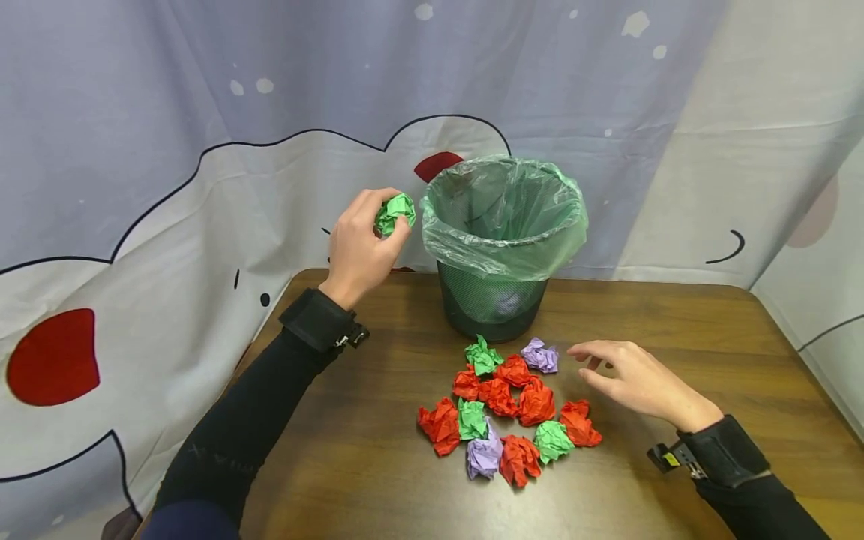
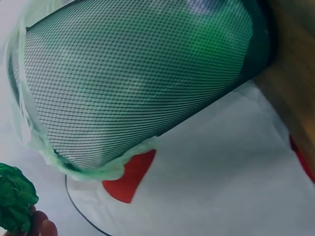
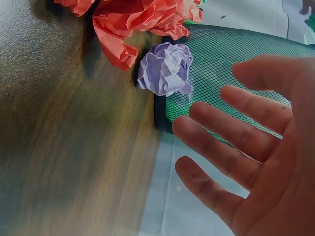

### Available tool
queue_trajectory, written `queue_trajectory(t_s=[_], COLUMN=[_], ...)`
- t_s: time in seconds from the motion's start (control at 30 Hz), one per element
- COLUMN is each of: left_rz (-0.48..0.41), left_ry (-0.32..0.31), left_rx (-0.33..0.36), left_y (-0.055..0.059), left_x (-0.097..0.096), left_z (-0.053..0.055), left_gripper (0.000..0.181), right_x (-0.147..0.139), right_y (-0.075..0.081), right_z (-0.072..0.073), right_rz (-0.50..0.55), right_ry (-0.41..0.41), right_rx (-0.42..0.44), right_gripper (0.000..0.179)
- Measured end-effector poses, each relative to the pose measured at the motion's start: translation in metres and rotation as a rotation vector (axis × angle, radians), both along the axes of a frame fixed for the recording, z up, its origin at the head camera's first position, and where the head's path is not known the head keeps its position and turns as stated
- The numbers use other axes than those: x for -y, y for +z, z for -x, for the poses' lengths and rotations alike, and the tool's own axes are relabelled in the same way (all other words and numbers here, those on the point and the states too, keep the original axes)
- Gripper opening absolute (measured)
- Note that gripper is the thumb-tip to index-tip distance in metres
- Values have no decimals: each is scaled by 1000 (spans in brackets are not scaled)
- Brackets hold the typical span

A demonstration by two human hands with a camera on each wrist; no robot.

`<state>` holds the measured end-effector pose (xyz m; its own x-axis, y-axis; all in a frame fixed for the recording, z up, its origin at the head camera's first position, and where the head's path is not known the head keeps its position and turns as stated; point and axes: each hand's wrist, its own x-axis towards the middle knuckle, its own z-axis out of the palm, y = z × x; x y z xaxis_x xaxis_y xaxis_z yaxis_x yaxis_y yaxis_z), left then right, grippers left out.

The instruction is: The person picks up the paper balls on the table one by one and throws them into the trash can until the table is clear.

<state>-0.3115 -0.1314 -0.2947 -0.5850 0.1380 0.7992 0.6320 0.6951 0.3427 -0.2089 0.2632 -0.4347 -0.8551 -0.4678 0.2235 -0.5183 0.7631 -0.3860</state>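
My left hand (image 1: 365, 238) grips a crumpled green paper ball (image 1: 395, 214), held up just left of the bin's rim. The bin (image 1: 496, 300) is dark mesh, lined with a translucent green bag (image 1: 502, 247). In the left wrist view the green paper ball (image 2: 15, 199) shows at the lower left, apart from the bin. Over the table at the right, my right hand (image 1: 637, 375) has loosely spread fingers and holds nothing. Nearest to it lies a purple paper ball (image 1: 540, 355), which the right wrist view shows in front of the bin, with the fingers apart from it.
Several red paper balls (image 1: 536, 401) lie clustered before the bin, mixed with green paper balls (image 1: 553, 441) and another purple paper ball (image 1: 484, 454). Something purple shows through the bin's mesh. A patterned cloth (image 1: 324, 75) hangs behind the wooden table (image 1: 351, 450).
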Motion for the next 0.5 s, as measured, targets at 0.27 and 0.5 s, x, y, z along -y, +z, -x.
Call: queue_trajectory(t_s=[0.27,0.5], left_rz=[104,191], left_ry=[21,35], left_rx=[71,168], left_y=[29,49], left_x=[-22,-40], left_z=[9,12], left_gripper=[33,35], right_x=[2,2], right_y=[-3,-4], right_z=[0,0], right_rz=[20,18], right_ry=[3,-7], right_rx=[15,26], right_gripper=[32,31])
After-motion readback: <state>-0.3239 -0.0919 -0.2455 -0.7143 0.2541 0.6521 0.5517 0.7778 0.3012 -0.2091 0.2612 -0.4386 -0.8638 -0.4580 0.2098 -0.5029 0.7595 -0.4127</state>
